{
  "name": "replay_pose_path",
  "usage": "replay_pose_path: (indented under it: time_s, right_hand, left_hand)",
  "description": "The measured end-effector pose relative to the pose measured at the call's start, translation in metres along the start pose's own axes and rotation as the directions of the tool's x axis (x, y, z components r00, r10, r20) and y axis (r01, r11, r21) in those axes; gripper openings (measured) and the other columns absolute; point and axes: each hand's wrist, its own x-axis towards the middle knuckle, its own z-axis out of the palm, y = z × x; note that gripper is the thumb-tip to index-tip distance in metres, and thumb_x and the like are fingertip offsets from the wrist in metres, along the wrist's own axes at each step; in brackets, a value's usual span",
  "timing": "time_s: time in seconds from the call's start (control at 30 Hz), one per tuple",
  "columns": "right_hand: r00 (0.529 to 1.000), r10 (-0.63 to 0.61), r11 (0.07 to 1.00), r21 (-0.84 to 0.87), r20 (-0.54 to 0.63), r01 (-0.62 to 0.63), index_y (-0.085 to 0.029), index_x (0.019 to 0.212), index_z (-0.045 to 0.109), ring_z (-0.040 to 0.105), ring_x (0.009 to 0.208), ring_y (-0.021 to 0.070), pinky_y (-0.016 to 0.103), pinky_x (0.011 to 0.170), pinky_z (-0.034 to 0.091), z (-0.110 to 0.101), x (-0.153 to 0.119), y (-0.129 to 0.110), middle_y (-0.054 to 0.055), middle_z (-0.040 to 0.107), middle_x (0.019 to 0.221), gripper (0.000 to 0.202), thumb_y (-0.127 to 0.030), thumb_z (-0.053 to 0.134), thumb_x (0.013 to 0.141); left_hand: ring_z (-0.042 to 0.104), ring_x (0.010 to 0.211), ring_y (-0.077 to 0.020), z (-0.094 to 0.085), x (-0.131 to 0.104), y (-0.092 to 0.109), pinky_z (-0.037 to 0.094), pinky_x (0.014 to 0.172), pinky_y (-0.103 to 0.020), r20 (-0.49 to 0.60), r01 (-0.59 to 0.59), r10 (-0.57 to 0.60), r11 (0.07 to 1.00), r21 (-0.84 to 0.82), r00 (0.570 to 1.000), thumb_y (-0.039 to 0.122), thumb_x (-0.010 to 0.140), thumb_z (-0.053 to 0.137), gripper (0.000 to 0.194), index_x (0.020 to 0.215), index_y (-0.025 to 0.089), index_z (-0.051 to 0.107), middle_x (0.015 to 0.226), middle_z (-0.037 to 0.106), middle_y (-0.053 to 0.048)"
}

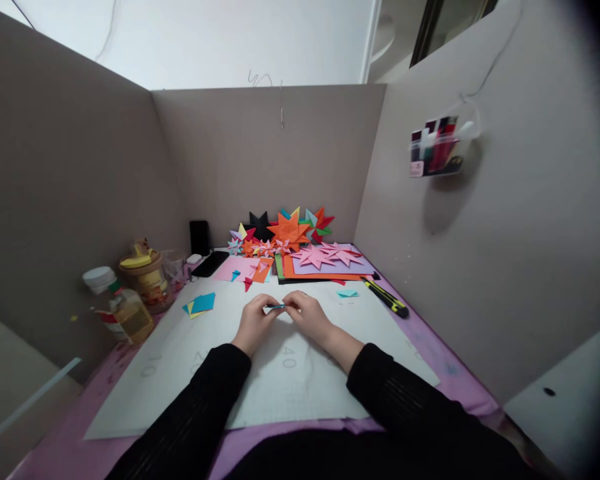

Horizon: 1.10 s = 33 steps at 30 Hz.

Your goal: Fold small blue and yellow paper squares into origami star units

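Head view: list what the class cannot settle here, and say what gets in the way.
Full shape of the small blue paper: head view, partly hidden by left hand and right hand.
Label print on the bottle: head view, too small.
Contents of the clear wall holder: head view, blurred.
Upper black sleeves: head view, cut by the bottom edge.

Around the white mat [325, 393], the cloth [455, 353] is pink-purple and the walls [275, 147] grey-brown. Behind the mat, the big front star [289, 231] is orange, the one left of it [261, 227] black, and the flat stars [316, 256] pink on a lilac sheet [300, 269]; right of the mat, the cutter [387, 297] is black and yellow, while both sleeves [195, 400] are black.
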Motion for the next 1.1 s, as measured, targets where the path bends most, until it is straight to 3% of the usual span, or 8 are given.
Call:
replay_pose_path:
  time_s: [0.1, 0.27, 0.4, 0.53, 0.77, 1.1]
  right_hand:
    - [0.997, 0.064, 0.990, 0.130, -0.042, -0.058, -0.020, 0.085, 0.060, 0.056, 0.073, 0.0154, 0.028, 0.067, 0.045, 0.001, 0.001, 0.004, 0.004, 0.060, 0.084, 0.013, -0.018, 0.054, 0.074]
    - [0.997, 0.074, 0.969, 0.234, 0.004, -0.073, -0.018, 0.079, 0.061, 0.058, 0.077, 0.0166, 0.030, 0.072, 0.047, -0.001, 0.001, 0.003, 0.004, 0.061, 0.083, 0.008, -0.020, 0.058, 0.072]
    - [0.994, 0.104, 0.943, 0.316, 0.025, -0.106, -0.019, 0.088, 0.059, 0.059, 0.074, 0.0160, 0.030, 0.069, 0.048, -0.002, 0.000, -0.002, 0.004, 0.061, 0.082, 0.016, -0.023, 0.058, 0.073]
    - [0.995, 0.092, 0.951, 0.294, 0.026, -0.095, -0.019, 0.083, 0.060, 0.058, 0.074, 0.0158, 0.030, 0.069, 0.047, -0.002, -0.001, -0.003, 0.004, 0.061, 0.085, 0.013, -0.024, 0.061, 0.071]
    - [0.990, 0.139, 0.948, 0.289, 0.013, -0.137, -0.019, 0.077, 0.061, 0.056, 0.070, 0.0153, 0.029, 0.068, 0.046, -0.001, 0.000, 0.001, 0.003, 0.061, 0.079, 0.010, -0.024, 0.063, 0.068]
    - [0.977, 0.200, 0.920, 0.331, 0.069, -0.211, -0.018, 0.073, 0.059, 0.055, 0.064, 0.0136, 0.027, 0.061, 0.044, 0.000, 0.001, 0.001, 0.000, 0.060, 0.070, 0.012, -0.024, 0.065, 0.064]
  left_hand:
    - [0.057, 0.072, -0.0158, -0.006, 0.000, -0.003, 0.045, 0.064, -0.027, -0.004, -0.117, 0.117, 0.993, 0.017, 0.993, 0.025, 0.075, 0.059, 0.006, 0.072, 0.019, 0.061, 0.076, 0.062, -0.005]
    - [0.060, 0.077, -0.0160, -0.011, -0.002, -0.005, 0.048, 0.069, -0.029, 0.010, -0.233, 0.233, 0.972, 0.025, 0.973, 0.020, 0.077, 0.055, 0.010, 0.070, 0.020, 0.061, 0.081, 0.065, -0.006]
    - [0.062, 0.083, -0.0177, -0.013, -0.001, -0.002, 0.049, 0.074, -0.032, -0.033, -0.214, 0.215, 0.976, 0.038, 0.976, 0.021, 0.077, 0.055, 0.010, 0.069, 0.021, 0.061, 0.086, 0.067, -0.007]
    - [0.062, 0.088, -0.0192, -0.015, 0.000, 0.001, 0.050, 0.078, -0.035, -0.063, -0.192, 0.194, 0.981, 0.037, 0.979, 0.022, 0.076, 0.056, 0.010, 0.069, 0.021, 0.062, 0.090, 0.067, -0.008]
    - [0.062, 0.090, -0.0183, -0.013, -0.001, 0.000, 0.049, 0.082, -0.036, -0.028, -0.188, 0.189, 0.981, 0.048, 0.982, 0.014, 0.077, 0.049, 0.018, 0.076, 0.022, 0.065, 0.092, 0.068, -0.007]
    - [0.062, 0.091, -0.0181, -0.013, -0.002, -0.003, 0.050, 0.081, -0.036, 0.005, -0.233, 0.233, 0.972, 0.025, 0.973, 0.015, 0.078, 0.050, 0.017, 0.074, 0.022, 0.065, 0.094, 0.068, -0.007]
